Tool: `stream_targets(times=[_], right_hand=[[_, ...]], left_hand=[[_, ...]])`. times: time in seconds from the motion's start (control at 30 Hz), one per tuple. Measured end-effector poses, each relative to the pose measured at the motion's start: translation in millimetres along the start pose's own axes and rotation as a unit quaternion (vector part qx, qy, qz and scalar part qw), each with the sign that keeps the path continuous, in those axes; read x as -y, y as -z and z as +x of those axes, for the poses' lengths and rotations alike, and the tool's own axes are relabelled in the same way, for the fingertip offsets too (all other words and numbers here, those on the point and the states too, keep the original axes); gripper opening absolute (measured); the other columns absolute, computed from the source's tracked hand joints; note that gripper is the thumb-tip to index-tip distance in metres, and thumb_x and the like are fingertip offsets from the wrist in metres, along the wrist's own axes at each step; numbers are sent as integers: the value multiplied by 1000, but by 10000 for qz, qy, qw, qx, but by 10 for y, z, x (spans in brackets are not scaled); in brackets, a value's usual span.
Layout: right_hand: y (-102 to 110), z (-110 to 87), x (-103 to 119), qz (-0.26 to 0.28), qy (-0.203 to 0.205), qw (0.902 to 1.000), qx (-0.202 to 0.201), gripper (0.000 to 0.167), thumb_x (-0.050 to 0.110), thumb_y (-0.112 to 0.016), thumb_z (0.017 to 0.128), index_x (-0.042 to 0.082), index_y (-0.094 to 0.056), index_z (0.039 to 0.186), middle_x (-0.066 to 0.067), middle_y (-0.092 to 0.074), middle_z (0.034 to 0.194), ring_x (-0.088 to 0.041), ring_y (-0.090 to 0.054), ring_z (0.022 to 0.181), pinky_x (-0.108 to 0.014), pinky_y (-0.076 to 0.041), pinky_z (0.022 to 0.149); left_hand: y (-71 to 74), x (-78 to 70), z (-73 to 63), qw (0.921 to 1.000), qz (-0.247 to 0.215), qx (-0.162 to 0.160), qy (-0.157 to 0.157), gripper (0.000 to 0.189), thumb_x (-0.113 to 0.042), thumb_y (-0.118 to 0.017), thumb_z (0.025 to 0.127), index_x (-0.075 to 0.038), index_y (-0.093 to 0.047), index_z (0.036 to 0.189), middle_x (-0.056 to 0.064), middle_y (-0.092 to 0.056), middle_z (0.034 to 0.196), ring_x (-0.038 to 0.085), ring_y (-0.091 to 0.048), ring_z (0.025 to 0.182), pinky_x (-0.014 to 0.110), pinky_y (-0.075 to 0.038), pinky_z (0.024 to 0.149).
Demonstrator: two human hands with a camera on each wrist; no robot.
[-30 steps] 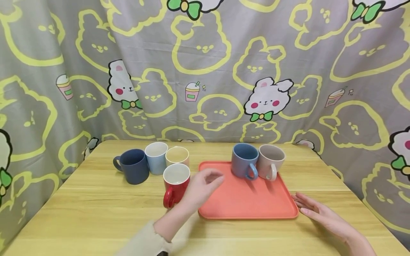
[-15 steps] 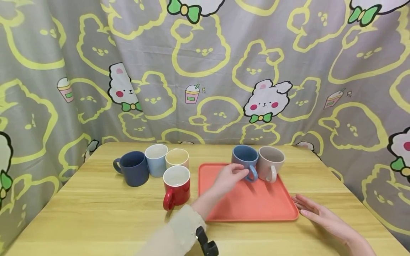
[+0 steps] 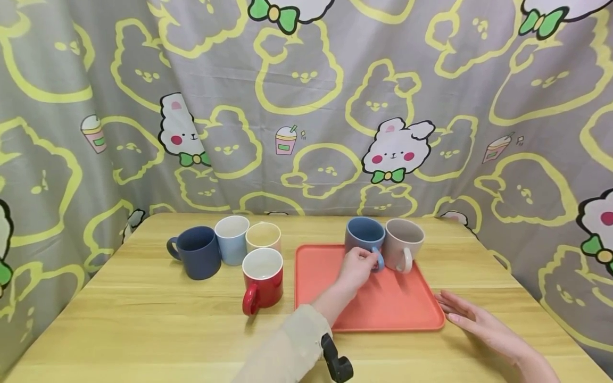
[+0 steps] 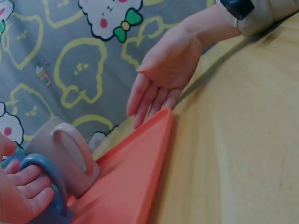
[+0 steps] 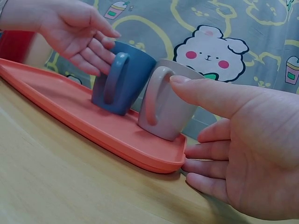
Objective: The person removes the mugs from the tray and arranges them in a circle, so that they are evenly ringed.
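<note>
A blue mug (image 3: 365,234) stands upright on a coral-red tray (image 3: 316,298). My left hand (image 3: 356,270) is at its handle, with curled fingers reaching into the loop in the left wrist view. Right beside it, a greyish-beige mug (image 3: 402,242) stands on the tray with its handle facing me. My right hand (image 3: 483,325) lies at the tray's right edge, fingers extended and fingertips touching or very near the rim. Seen from the right wrist, its thumb is raised in front of the beige mug (image 5: 175,109) and the hand holds nothing.
Left of the tray stand a red mug (image 3: 268,284), a yellow mug (image 3: 263,239), a light blue mug (image 3: 232,244) and a navy mug (image 3: 198,255), close together on the wooden table (image 3: 143,330). A patterned curtain (image 3: 306,117) hangs behind the table.
My left hand has moved right from beside the red mug, across the tray, to the blue mug's handle. The right hand and the mugs stay in place.
</note>
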State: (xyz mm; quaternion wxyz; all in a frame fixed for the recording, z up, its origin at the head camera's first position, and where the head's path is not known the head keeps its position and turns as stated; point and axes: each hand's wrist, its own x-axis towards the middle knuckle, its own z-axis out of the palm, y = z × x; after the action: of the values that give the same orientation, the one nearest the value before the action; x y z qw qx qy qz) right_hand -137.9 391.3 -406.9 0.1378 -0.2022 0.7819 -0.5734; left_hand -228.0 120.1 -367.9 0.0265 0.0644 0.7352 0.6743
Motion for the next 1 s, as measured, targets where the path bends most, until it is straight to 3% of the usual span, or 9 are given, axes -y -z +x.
stream_targets(times=[0.2,0.53,0.7,1.0], right_hand=[[14,-4,-1,-57,48,10000,-16,54,3,-32,100,-19,0,138,27,-41,133,10,-38,119,-8,-32,90],[0,-4,-12,95,3,10000,11,55,4,-32,100,-19,2,138,27,-41,133,10,-38,119,-8,-31,90],[-4,-10,-13,162,-51,9999,33,56,4,-32,100,-19,3,137,27,-41,132,10,-38,119,-8,-31,90],[8,-11,-6,-32,-98,9999,-114,56,5,-34,100,-18,0,138,28,-41,132,10,-39,118,-8,-31,90]], left_hand=[[-75,32,-9,9994,-244,75,211,18,-12,-62,87,3,-66,96,5,-67,82,10,-55,70,23,-45,61],[-115,116,30,9983,-330,223,436,14,-14,-69,83,-1,-72,86,-2,-59,76,11,-47,71,24,-40,63],[-109,133,31,9963,-575,155,620,19,-16,-66,86,3,-69,86,5,-68,80,12,-60,75,25,-43,65],[-47,124,13,9970,-634,-137,417,22,-14,-59,91,5,-67,83,7,-68,77,13,-61,76,24,-42,65]])
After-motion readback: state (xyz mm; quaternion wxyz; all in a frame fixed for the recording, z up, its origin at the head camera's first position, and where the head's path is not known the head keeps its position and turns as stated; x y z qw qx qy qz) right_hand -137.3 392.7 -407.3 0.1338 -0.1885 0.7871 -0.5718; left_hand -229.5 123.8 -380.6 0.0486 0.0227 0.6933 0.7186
